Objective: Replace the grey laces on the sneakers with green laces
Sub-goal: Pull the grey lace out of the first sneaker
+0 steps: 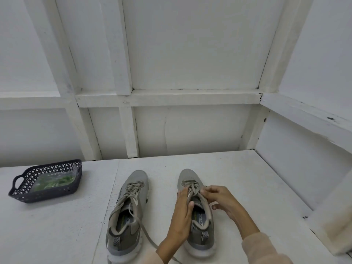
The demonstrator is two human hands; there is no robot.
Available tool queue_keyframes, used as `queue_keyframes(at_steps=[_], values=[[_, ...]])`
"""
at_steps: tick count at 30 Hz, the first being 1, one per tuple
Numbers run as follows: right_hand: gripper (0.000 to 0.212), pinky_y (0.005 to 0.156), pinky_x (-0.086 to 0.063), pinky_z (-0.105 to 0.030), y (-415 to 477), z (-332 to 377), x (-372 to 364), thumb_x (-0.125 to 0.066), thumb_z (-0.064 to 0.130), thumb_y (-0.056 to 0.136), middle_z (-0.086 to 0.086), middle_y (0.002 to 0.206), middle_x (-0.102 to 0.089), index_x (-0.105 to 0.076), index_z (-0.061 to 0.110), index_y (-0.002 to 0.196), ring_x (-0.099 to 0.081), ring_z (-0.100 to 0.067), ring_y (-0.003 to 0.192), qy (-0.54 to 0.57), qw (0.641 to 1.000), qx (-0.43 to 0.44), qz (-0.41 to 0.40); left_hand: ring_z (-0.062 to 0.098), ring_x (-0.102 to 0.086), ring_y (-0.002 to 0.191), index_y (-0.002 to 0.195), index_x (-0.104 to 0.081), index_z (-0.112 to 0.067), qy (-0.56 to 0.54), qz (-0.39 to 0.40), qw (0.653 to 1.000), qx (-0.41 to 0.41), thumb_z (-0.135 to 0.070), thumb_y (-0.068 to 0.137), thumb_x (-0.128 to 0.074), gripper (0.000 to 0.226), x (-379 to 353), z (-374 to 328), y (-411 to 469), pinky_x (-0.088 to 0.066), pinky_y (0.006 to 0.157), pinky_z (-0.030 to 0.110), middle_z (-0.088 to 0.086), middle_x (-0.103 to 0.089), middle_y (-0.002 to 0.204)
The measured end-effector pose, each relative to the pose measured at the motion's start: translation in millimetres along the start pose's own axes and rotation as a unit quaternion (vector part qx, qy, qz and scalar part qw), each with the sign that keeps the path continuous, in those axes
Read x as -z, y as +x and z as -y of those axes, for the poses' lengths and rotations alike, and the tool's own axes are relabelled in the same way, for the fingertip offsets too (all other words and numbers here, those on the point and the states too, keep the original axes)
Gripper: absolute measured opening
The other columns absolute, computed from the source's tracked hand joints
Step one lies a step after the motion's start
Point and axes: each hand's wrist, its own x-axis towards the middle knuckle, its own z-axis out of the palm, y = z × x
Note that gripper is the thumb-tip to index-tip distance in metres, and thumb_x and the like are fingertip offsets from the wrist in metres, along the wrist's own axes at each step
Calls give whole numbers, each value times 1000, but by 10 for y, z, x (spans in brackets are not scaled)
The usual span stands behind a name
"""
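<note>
Two grey sneakers stand side by side on the white table, toes pointing away from me. The left sneaker point(128, 212) has its grey lace untied, one end trailing toward me. On the right sneaker point(194, 189) both hands work at the grey lace point(187, 182). My left hand point(182, 216) lies along the shoe's left side, fingers at the eyelets, touching the lace. My right hand point(219, 199) pinches the lace at the right side of the tongue. Green laces point(55, 182) in a clear bag lie in the dark basket point(21, 195) at the left.
The table point(238, 180) is enclosed by white panelled walls at the back and a white ledge point(308, 115) along the right. A seam runs through the table top between the basket and the shoes.
</note>
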Motion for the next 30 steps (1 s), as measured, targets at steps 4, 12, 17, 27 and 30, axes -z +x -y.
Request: queue_keyframes(at_steps=[4, 12, 17, 27, 30], values=[[11, 44, -40, -22, -10, 28, -16, -69, 13, 88, -10, 73, -64, -67, 4, 82, -55, -16, 56, 70, 991, 49, -104, -11, -21, 139, 146, -28, -29, 20, 12, 1000, -17, -41, 103, -34, 45, 50, -116, -17, -16, 118, 17, -14, -29, 153], [38, 47, -41, -24, -144, -21, -51, -74, 41, 82, -7, 79, -63, -61, 8, 91, -53, -16, 55, 30, 990, -52, -125, -3, -10, 139, 143, -20, -29, 39, 13, 999, -22, -24, 105, -36, 42, 54, -117, -39, -5, 112, 7, -17, -20, 148], [26, 43, -30, -20, -180, -58, -148, -77, 32, 81, -5, 69, -57, -64, 10, 79, -42, -11, 49, 32, 995, -18, -89, 9, -11, 146, 150, -22, -16, 35, 13, 999, -19, -22, 105, -36, 48, 78, -137, -56, -6, 123, 31, -11, -21, 150], [29, 43, -37, -24, -130, 37, -107, -49, 23, 100, -11, 78, -65, -59, 9, 76, -52, -19, 51, 104, 957, -4, -272, 17, -16, 149, 152, -21, -15, 37, 30, 999, 5, -29, 104, -36, 52, 115, -139, -65, -12, 123, 34, 2, -24, 160], [36, 50, -49, -28, -206, 42, -116, -50, 37, 100, -14, 90, -70, -63, 5, 88, -61, -23, 63, 49, 981, -37, -186, 8, -27, 141, 151, -24, -17, 28, 45, 999, -5, -31, 103, -40, 52, 148, -183, -68, -20, 118, 26, -6, -30, 153]])
